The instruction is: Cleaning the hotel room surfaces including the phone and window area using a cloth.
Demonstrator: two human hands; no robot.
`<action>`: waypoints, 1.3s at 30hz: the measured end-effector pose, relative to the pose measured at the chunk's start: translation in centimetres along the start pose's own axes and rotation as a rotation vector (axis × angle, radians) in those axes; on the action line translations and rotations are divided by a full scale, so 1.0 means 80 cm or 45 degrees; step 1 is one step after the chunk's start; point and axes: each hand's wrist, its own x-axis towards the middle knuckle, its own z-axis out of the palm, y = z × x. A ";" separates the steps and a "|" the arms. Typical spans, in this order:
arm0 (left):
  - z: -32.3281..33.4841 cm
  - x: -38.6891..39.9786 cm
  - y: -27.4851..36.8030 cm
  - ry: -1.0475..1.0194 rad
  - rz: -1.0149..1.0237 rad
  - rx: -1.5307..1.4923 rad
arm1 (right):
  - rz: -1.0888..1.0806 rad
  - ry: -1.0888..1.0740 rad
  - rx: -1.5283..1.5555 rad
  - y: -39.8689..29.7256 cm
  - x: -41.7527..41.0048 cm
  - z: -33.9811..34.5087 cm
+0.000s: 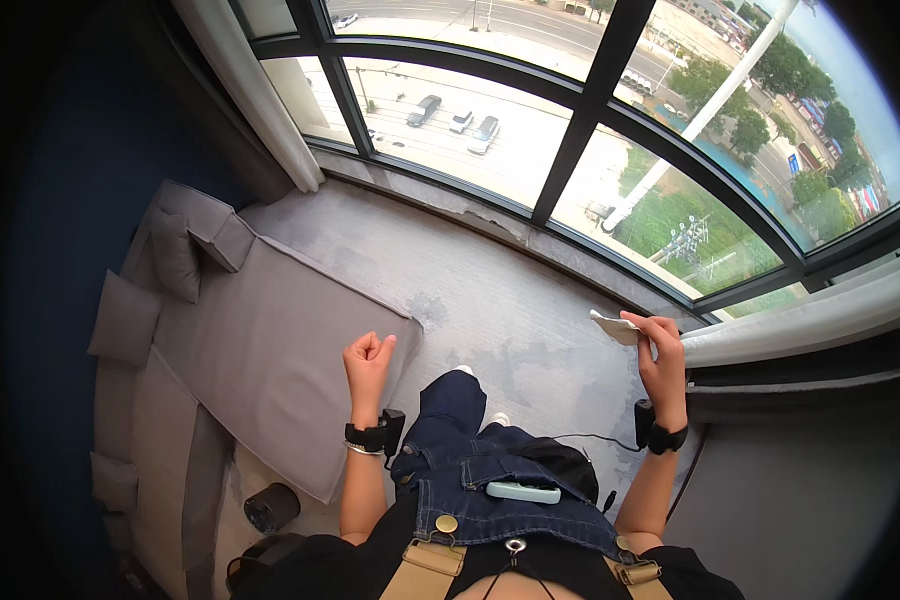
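Between the thumb and fingers of my right hand [660,360] is a small off-white piece [613,328], thin like paper or cloth; I cannot tell which. It is held up near the lower right window frame and the white curtain [802,311]. My left hand [368,356] is curled into a loose fist in front of the corner of the grey sofa [292,345], and nothing shows in it. Each wrist wears a black strap with a small box. A pale blue phone-like item [523,492] sticks out of the bib pocket of my denim overalls [487,529].
A large dark-framed window [585,112] spans the far side above a stone sill [487,214] with a ragged, damaged edge. Cushions [124,315] lie on the sofa. The grey floor [495,300] has darker patches. A dark cylindrical bin [272,508] stands beside the sofa. A cable [596,436] runs from my right wrist.
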 end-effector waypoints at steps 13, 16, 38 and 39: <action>0.030 0.276 0.009 0.103 -0.075 -0.114 | -0.118 -0.121 0.067 -0.013 0.285 0.122; 0.035 0.330 0.017 0.110 -0.113 -0.193 | -0.180 -0.073 0.072 -0.030 0.350 0.142; 0.049 0.664 0.026 0.519 -0.072 -0.174 | -0.574 -0.519 0.329 -0.104 0.790 0.364; 0.044 0.673 0.026 0.535 -0.096 -0.175 | -0.570 -0.584 0.312 -0.118 0.801 0.372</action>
